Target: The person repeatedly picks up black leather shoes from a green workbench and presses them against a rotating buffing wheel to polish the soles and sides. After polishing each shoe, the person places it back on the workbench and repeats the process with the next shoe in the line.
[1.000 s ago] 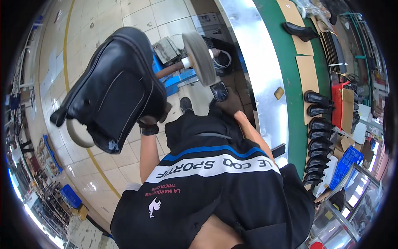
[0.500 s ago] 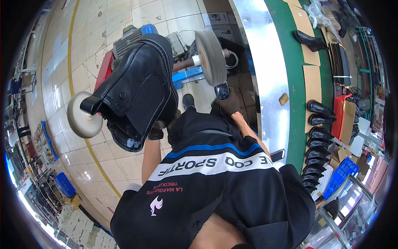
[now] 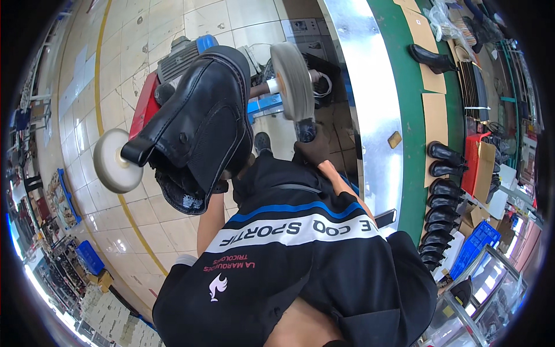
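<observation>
A black ankle boot (image 3: pixel 199 115) with an elastic side panel and a heel pull tab looms large at the left, its opening toward the lower left. Behind its lower right edge is my left hand (image 3: pixel 230 173), dark-gloved and mostly hidden; it appears to grip this boot. My right hand (image 3: pixel 315 149), in a brown glove, is closed around a glossy black piece (image 3: pixel 305 129) that looks like a boot's toe; most of it is hidden. That piece sits right beneath a grey buffing wheel (image 3: pixel 292 81); whether they touch, I cannot tell.
A second, pale wheel (image 3: pixel 117 161) stands at the left, with a grey motor (image 3: pixel 185 61) behind the boot. To the right runs a metal-edged bench (image 3: pixel 376 104) with a green top, where several black boots (image 3: pixel 444 202) stand in a row. A phone (image 3: pixel 386 218) lies near the bench edge.
The large boot has shifted slightly right and tilted a little. The glossy piece in my right hand has moved slightly left and down and now looks darker.
</observation>
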`<action>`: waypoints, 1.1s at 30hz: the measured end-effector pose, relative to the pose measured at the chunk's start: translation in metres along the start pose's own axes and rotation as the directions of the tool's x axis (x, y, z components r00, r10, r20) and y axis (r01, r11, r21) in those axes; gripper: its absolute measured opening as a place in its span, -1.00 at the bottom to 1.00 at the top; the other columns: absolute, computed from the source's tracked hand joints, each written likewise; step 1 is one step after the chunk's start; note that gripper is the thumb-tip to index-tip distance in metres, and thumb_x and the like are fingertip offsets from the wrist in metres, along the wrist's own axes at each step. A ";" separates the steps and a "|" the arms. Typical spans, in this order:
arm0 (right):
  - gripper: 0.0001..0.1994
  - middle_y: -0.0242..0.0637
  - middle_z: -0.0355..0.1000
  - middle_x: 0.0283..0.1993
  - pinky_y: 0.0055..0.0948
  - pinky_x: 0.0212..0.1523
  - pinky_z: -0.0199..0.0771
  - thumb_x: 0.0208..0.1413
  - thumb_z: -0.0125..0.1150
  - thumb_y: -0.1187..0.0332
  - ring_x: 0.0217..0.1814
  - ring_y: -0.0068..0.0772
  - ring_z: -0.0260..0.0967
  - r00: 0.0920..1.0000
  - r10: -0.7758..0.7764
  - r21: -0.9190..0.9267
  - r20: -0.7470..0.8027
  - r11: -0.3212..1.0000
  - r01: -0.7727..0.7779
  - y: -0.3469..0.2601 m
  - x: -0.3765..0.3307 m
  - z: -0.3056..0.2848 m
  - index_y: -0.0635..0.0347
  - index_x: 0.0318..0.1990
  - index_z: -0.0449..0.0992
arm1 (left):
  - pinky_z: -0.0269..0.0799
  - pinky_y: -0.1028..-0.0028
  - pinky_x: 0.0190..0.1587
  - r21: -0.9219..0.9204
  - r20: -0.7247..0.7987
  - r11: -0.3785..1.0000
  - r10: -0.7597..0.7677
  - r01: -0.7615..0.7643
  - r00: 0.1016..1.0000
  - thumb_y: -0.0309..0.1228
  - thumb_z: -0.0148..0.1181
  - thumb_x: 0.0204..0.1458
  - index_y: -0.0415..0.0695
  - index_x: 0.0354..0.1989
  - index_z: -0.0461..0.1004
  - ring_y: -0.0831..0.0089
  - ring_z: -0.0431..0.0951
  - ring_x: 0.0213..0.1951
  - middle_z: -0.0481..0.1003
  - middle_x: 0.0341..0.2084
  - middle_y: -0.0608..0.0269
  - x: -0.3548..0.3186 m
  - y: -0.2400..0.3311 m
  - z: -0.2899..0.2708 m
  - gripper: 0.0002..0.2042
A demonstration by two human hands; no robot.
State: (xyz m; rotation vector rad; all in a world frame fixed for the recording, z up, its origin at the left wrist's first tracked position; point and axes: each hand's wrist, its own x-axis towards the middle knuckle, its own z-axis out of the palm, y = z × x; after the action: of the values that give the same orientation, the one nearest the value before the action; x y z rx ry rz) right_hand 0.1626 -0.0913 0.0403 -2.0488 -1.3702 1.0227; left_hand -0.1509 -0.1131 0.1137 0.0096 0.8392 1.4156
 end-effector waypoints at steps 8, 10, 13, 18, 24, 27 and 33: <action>-0.40 -0.06 0.50 -0.26 -0.13 -0.15 0.47 -0.34 0.45 0.20 -0.21 -0.05 0.50 0.868 0.133 0.068 -0.479 0.991 -0.115 0.040 -0.011 -0.116 0.20 -0.05 0.44 | 0.39 0.30 0.13 0.019 0.012 0.999 -0.028 0.028 1.000 -0.35 0.07 0.15 -0.27 0.10 0.38 0.27 0.48 0.05 0.48 0.01 0.05 -0.004 -0.001 -0.006 -0.63; -0.41 -0.04 0.51 -0.23 -0.11 -0.14 0.48 -0.36 0.43 0.13 -0.19 0.00 0.50 0.803 0.125 -0.219 -0.582 0.928 -0.303 0.096 -0.017 -0.148 0.20 -0.10 0.46 | 0.39 0.30 0.13 0.032 0.030 0.998 -0.047 0.046 0.998 -0.34 0.07 0.15 -0.27 0.10 0.38 0.27 0.48 0.04 0.48 0.00 0.05 -0.005 -0.001 -0.005 -0.63; -0.42 0.03 0.50 -0.18 -0.12 -0.06 0.47 -0.39 0.39 0.08 -0.12 0.07 0.48 0.722 0.412 -0.172 -0.556 0.793 -0.584 0.149 -0.033 -0.183 0.22 -0.14 0.47 | 0.39 0.30 0.12 0.050 0.066 0.995 -0.085 0.082 0.994 -0.34 0.07 0.16 -0.27 0.09 0.38 0.27 0.49 0.04 0.49 0.00 0.05 -0.003 -0.002 0.001 -0.63; -0.30 0.17 0.40 0.03 -0.11 0.06 0.43 -0.34 0.37 0.09 0.03 0.14 0.41 0.622 0.567 -0.104 -0.540 0.689 -0.717 0.207 -0.049 -0.200 0.30 0.02 0.41 | 0.40 0.30 0.12 0.110 0.182 0.954 -0.295 0.278 0.938 -0.34 0.06 0.16 -0.27 0.08 0.39 0.28 0.50 0.03 0.50 -0.01 0.06 0.018 -0.021 0.030 -0.64; 0.05 0.00 0.27 0.26 -0.25 0.26 0.25 -0.39 0.57 0.25 0.30 -0.13 0.24 0.987 -0.154 0.087 0.037 0.985 0.150 0.014 -0.045 -0.231 0.20 0.36 0.09 | 0.42 0.32 0.09 0.379 0.292 0.767 -0.630 0.518 0.719 -0.33 0.05 0.18 -0.27 0.05 0.41 0.30 0.52 -0.01 0.52 -0.05 0.07 0.043 -0.043 0.066 -0.66; 0.12 -0.05 0.21 0.30 -0.25 0.29 0.21 -0.41 0.61 0.21 0.34 -0.14 0.18 0.888 -0.309 0.058 0.340 0.950 0.308 -0.084 -0.057 -0.253 0.22 0.38 0.02 | 0.46 0.40 0.04 0.592 0.265 0.604 -0.771 0.533 0.579 -0.32 0.03 0.19 -0.27 -0.02 0.45 0.42 0.55 -0.10 0.55 -0.12 0.10 0.066 -0.057 0.085 -0.70; 0.16 -0.02 0.16 0.34 -0.26 0.35 0.08 -0.45 0.66 0.22 0.43 -0.19 0.06 0.882 -0.373 0.153 0.288 0.927 0.342 -0.117 -0.065 -0.265 0.28 0.37 0.02 | 0.50 0.43 -0.01 0.540 0.291 0.622 -0.770 0.568 0.567 -0.34 -0.01 0.21 -0.31 0.01 0.44 0.43 0.58 -0.15 0.56 -0.15 0.06 0.074 -0.063 0.117 -0.68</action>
State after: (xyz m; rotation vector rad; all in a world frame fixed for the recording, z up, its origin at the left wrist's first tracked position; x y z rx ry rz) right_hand 0.2910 -0.0995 0.3080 -1.5241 -1.7392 1.2509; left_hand -0.0426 -0.0080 0.1312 0.3181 0.5609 0.4220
